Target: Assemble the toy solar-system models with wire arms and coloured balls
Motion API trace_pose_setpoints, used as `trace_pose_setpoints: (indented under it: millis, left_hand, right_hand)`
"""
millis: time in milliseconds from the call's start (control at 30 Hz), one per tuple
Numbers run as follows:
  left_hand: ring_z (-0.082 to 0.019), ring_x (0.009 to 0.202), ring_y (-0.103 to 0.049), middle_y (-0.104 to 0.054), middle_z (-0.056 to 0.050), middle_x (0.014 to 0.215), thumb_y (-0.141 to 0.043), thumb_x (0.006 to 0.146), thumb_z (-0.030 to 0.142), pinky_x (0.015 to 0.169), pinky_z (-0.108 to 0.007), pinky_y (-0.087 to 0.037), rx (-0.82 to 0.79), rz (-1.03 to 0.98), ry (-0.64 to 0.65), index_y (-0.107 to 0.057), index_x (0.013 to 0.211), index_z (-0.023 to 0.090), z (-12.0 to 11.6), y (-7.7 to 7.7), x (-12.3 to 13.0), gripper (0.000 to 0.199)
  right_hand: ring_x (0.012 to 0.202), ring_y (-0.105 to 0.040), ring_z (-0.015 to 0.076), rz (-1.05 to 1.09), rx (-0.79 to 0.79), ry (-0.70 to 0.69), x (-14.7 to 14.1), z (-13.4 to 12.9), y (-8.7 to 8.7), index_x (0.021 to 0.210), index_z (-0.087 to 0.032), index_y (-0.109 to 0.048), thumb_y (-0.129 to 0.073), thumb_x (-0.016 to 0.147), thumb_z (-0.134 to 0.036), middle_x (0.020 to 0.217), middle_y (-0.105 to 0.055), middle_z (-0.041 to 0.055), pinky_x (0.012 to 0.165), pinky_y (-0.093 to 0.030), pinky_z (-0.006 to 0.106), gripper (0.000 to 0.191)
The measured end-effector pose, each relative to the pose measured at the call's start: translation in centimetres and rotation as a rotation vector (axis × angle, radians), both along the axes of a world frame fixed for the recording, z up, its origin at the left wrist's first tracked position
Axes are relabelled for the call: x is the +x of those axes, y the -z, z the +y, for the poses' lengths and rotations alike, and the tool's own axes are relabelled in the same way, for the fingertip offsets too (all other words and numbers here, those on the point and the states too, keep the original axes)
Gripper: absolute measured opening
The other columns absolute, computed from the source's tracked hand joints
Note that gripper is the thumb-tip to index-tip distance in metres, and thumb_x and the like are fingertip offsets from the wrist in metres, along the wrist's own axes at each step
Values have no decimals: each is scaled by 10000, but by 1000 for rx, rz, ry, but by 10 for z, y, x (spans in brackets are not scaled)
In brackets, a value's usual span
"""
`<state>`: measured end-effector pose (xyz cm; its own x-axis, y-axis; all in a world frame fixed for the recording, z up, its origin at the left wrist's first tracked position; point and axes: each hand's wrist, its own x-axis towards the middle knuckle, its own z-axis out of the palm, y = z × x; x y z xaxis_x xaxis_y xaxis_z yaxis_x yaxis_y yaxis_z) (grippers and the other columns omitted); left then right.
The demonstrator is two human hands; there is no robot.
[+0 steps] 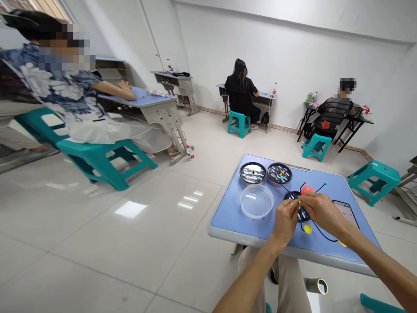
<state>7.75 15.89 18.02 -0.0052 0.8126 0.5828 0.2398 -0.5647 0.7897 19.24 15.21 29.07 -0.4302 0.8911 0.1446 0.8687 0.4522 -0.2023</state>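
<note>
Both hands low over the blue bench (226, 217), fingertips meeting. Left hand (285, 221) and right hand (322, 213) each pinched, fingers pressed together, on a thin black wire (288, 191) of a ball-and-wire model (321, 233). Small yellow tip shows at the pinch; detail too small to read.

Model lies under and just ahead of the hands, spread across the near right of the bench. Count: one orange-red ball (307, 190) just past the fingertips; two yellow balls, one (308, 229) just below the hands, the other (342, 243) half-hidden by the right forearm. Two further wire ends, one red-tipped (305, 182), one blue-tipped (325, 183).

Also on bench: three round black tins, two (253, 173) (279, 173) side by side at far edge, third (289, 195) partly under the hands. One clear plastic bowl (256, 201) beside the tins. One phone (347, 213) right of the hands, digits lit.

Room: three other people, each seated at a separate bench: one close at left (65, 87), two along the far wall (240, 89) (332, 113). Their hands stay at their own benches.
</note>
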Motion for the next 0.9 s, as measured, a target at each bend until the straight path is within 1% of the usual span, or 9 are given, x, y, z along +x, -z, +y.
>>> trace_pose_setpoints:
  millis: [100,200,333,400,500,633,800,900]
  left_hand:
    - [-198,803,-680,-734,-80,889,-464,961,225,734,-331,-553,4,0,0,-710,976,194,0,1,1,249]
    - [-208,834,-683,-734,-92,909,-466,960,218,764,-338,-554,6,3,6,-708,986,181,0,0,2,246]
    - [-203,834,-677,-727,-77,884,-440,969,202,757,-327,-546,9,58,11,-698,970,187,-1,-2,1,259]
    - [-190,818,-673,-721,-65,870,-424,976,201,741,-313,-543,13,85,6,-690,970,189,-1,-2,0,266]
    - [-177,794,-667,-712,-54,856,-424,978,199,729,-302,-545,25,98,-5,-683,974,182,0,-1,1,259]
    - [-172,814,-670,-705,-51,863,-431,978,204,755,-301,-552,43,109,-21,-681,973,188,1,1,2,250]
    - [-163,786,-665,-707,-50,847,-422,975,174,738,-282,-542,50,140,-24,-675,952,174,1,0,1,255]
    - [-161,797,-667,-710,-50,856,-425,971,159,747,-277,-536,51,172,-25,-670,959,169,1,0,1,245]
  right_hand:
    - [580,-566,174,36,-3,-15,1,2,0,692,-198,-684,-386,906,-171,677,-670,75,579,-363,271,368]
    - [574,-574,179,56,10,26,2,2,0,694,-203,-690,-404,892,-194,644,-666,69,573,-367,274,347]
    - [476,-528,160,66,-19,83,1,3,-1,704,-207,-698,-416,888,-246,525,-604,30,520,-355,265,340]
    - [440,-510,151,78,-27,110,0,3,-2,711,-206,-703,-420,888,-278,498,-586,17,497,-351,258,341]
    - [431,-519,148,89,-25,150,-1,2,-3,716,-202,-705,-431,877,-305,511,-601,16,484,-358,254,334]
    - [436,-541,155,92,-36,183,-3,1,-3,719,-200,-705,-440,855,-303,523,-617,19,494,-387,256,315]
    - [428,-561,160,89,-85,238,-5,3,-3,707,-204,-693,-447,812,-282,525,-618,10,503,-416,264,279]
    - [432,-581,165,84,-112,284,-4,4,-3,746,-203,-699,-442,790,-273,533,-618,2,521,-439,272,269]
